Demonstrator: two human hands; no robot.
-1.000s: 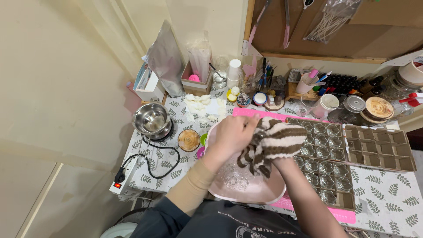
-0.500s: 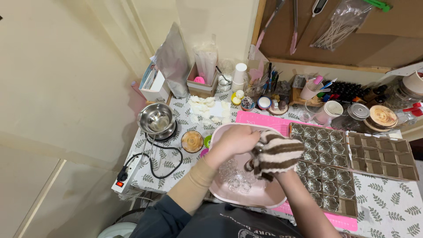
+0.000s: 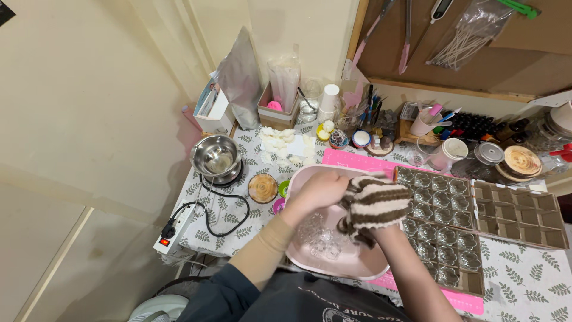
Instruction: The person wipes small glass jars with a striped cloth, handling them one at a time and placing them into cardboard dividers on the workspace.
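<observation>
A pink basin [image 3: 369,271] sits at the table's near edge with several small clear glass cups [image 3: 322,238] lying in it. My left hand [image 3: 319,191] is curled over the basin against a brown-and-cream striped cloth [image 3: 372,206]. My right hand is wrapped inside that cloth and hidden; only its forearm [image 3: 411,280] shows. Whatever sits between the hand and the cloth is hidden.
A cardboard tray [image 3: 444,223] of several glass cups lies right of the basin, with an empty divided tray [image 3: 518,214] beyond. A steel bowl [image 3: 215,158] on a small hotplate, a power strip [image 3: 173,229] and cable sit left. Jars, pens and cups crowd the back.
The view has shifted slightly. Both hands stay together over the basin, working the striped cloth, and have dropped a little lower.
</observation>
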